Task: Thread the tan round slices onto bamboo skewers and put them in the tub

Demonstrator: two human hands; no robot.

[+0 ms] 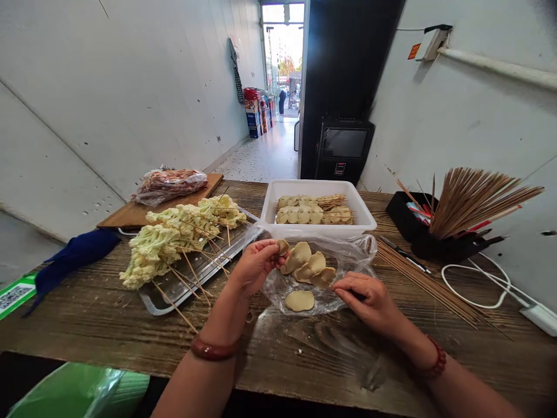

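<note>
My left hand (256,264) pinches a pale beige round slice (282,248) between thumb and fingers. Several similar overlapping slices (311,267) run in a row from there towards my right hand (363,296). That hand's fingers are pinched at the row's right end, apparently on a skewer whose stick is mostly hidden. Beneath the row spreads a clear plastic bag (278,293), with one loose oval slice (300,301) lying on it. Just behind stands a white plastic tub (319,229) containing skewers threaded with the same kind of slices (300,215).
Cauliflower skewers (174,244) lie on a metal tray (163,305) at left. Behind them, a wrapped package (169,184) rests on a wooden board (117,216). Loose bamboo sticks (429,284), a black holder of sticks (439,247) and a white cable (461,302) occupy the right side.
</note>
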